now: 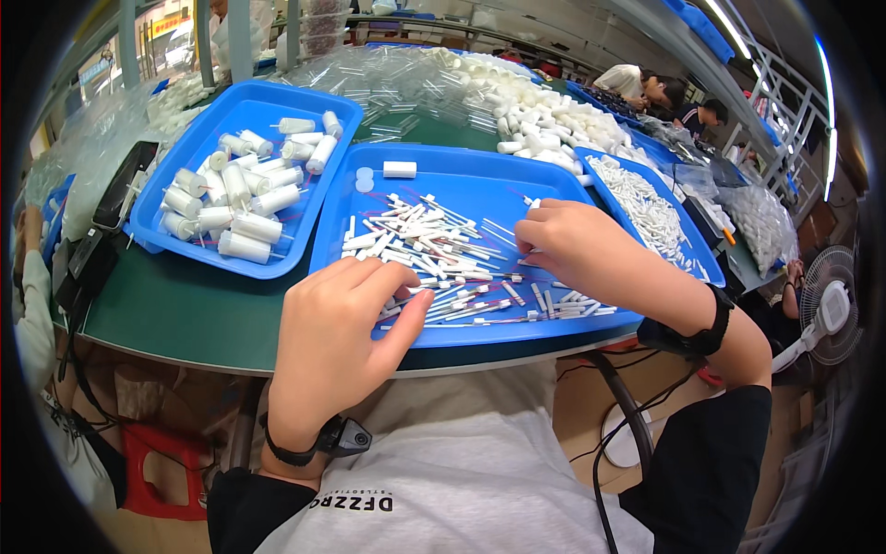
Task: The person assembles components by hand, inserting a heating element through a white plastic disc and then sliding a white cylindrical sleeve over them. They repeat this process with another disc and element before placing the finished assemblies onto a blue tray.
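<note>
My left hand [343, 319] is over the near left edge of the middle blue tray [480, 175], thumb and index finger apart beside a heap of thin white sticks [420, 235], several with metal pins and reddish wires. Nothing shows between its fingers; some fingertips are hidden. Over the tray's right side my right hand [568, 235] is closed in a pinch. A small white piece with a thin tip [532, 202] sticks out at its fingers. Near the tray's far left corner lie a white cylinder [400, 169] and pale round discs [365, 178].
A left blue tray [148, 217] holds several white cylinders [249, 226] with pins. Small white tubes [637, 198] fill a right tray. Behind are clear plastic tubes [397, 83] and heaped white cylinders [544, 115]. A fan [828, 309] stands right; a red stool [161, 471] is lower left. Other people sit nearby.
</note>
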{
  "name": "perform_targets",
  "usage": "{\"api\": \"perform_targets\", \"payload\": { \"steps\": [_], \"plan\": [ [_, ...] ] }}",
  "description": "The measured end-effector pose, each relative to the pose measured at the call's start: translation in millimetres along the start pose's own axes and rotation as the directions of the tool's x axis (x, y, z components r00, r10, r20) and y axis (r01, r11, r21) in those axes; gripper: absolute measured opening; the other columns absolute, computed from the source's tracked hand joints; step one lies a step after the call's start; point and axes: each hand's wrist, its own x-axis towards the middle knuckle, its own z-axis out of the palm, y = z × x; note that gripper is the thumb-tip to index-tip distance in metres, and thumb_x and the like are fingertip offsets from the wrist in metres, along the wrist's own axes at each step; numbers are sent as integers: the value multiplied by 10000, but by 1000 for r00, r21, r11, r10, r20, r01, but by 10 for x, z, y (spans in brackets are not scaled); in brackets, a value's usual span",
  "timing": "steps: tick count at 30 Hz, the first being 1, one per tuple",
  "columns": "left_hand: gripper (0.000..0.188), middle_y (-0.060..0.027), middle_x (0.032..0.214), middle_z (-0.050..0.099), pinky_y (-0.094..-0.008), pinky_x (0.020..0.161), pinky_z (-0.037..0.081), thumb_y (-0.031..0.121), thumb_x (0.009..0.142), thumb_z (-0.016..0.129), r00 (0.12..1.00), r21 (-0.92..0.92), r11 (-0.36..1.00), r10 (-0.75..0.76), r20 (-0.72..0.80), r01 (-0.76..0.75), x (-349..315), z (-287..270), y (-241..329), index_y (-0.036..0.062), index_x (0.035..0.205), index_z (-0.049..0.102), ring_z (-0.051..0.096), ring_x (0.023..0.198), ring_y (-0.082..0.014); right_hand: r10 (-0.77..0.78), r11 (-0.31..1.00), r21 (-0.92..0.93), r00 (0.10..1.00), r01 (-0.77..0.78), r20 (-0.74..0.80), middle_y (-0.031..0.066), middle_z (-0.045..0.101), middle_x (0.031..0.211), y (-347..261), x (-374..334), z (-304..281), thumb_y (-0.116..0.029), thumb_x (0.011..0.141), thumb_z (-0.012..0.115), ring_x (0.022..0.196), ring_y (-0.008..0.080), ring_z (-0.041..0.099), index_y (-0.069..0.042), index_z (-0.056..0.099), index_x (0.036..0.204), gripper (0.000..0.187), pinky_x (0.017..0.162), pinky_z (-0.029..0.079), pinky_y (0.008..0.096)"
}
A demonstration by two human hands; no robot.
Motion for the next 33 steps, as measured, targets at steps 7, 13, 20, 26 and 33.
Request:
{"api": "perform_targets", "payload": {
  "steps": [7, 13, 20, 26, 33],
  "plan": [
    [107, -84, 731, 630, -346, 589, 451, 144, 788, 659, 1000, 2, 1000, -17, -16, 17, -9, 10, 1, 40, 789, 634, 598, 665, -257, 78, 997, -1, 992, -78, 103, 139, 625, 798, -121, -23, -63, -67, 769, 656, 826, 315, 599, -21, 626, 833, 85, 728, 474, 402],
    [85, -69, 765, 633, -342, 622, 444, 126, 778, 661, 1000, 16, 1000, 19, -14, -18, -4, -2, -10, 46, 796, 641, 597, 708, -248, 8, 999, -34, 1000, -8, 7, 127, 614, 774, -54, -105, -51, -68, 767, 660, 797, 301, 598, -20, 608, 826, 92, 699, 473, 397],
    [169, -70, 825, 659, -364, 692, 458, -43, 695, 669, 957, -26, 966, 250, -148, -257, 54, -19, 122, 43, 840, 654, 609, 764, -235, 72, 982, 187, 896, 13, -439, 79, 604, 762, -349, -363, -355, 4, 723, 670, 727, 254, 564, -34, 597, 821, 128, 646, 462, 347],
    [268, -124, 875, 667, -317, 727, 510, -40, 707, 723, 953, -638, 729, 302, -26, -249, -20, 48, 273, -15, 961, 641, 643, 824, -239, -168, 958, 63, 722, 281, -672, 97, 650, 862, -896, -644, -208, -34, 589, 669, 710, 211, 567, 19, 643, 865, 282, 565, 461, 286],
    [243, -121, 878, 652, -282, 669, 513, -80, 690, 737, 958, -774, 605, 287, -7, -187, -60, 201, 228, -6, 908, 659, 644, 785, -203, -202, 936, 44, 635, 348, -745, 115, 650, 881, -912, -562, -6, -48, 568, 675, 705, 198, 559, 38, 650, 868, 313, 555, 458, 273]
  ]
}}
